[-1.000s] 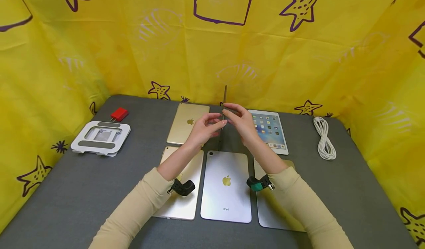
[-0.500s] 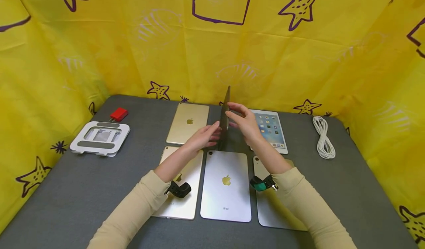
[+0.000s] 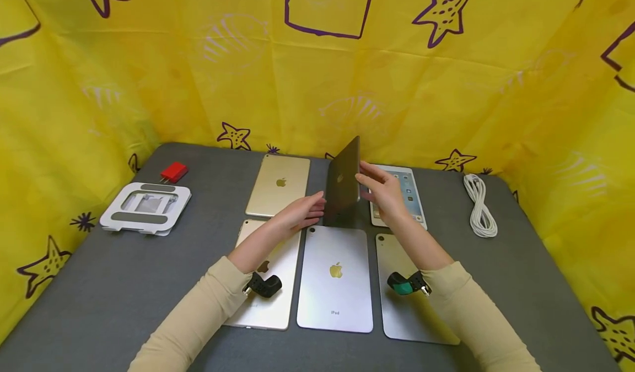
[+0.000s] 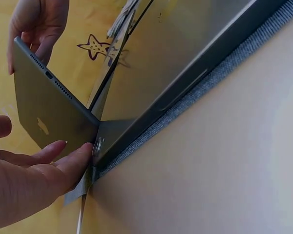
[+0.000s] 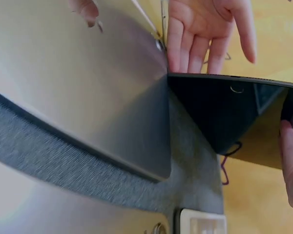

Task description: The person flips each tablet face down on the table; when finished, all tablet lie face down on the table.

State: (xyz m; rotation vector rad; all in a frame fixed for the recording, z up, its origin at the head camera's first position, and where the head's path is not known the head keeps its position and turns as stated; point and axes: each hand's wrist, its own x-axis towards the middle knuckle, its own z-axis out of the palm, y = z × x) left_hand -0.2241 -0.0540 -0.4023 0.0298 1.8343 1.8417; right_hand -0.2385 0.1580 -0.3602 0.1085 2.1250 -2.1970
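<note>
A dark grey iPad [image 3: 342, 187] stands steeply tilted in the back row, its logo side facing left. My right hand [image 3: 386, 191] grips its raised right edge, thumb on the near side. My left hand [image 3: 297, 215] is at its lower left edge, fingers extended; in the right wrist view that left hand [image 5: 198, 36] shows its palm, fingertips right at the iPad's edge. The iPad's black screen side [image 5: 200, 102] faces the right wrist camera. Left of it lies a gold iPad [image 3: 278, 187], back up; to the right, a white iPad [image 3: 413, 195] has its screen lit.
In the front row lie a pale gold iPad [image 3: 273, 289], a silver iPad [image 3: 334, 297] and another pale iPad [image 3: 412, 311], all backs up. A folded white stand [image 3: 149, 227] and red charger [image 3: 174, 172] are at left, a bundled white cable [image 3: 478, 206] at right.
The dark grey iPad has tipped from edge-on upright toward the right, showing more of its back. My right hand moved right with it; my left hand came off its upper part and dropped lower.
</note>
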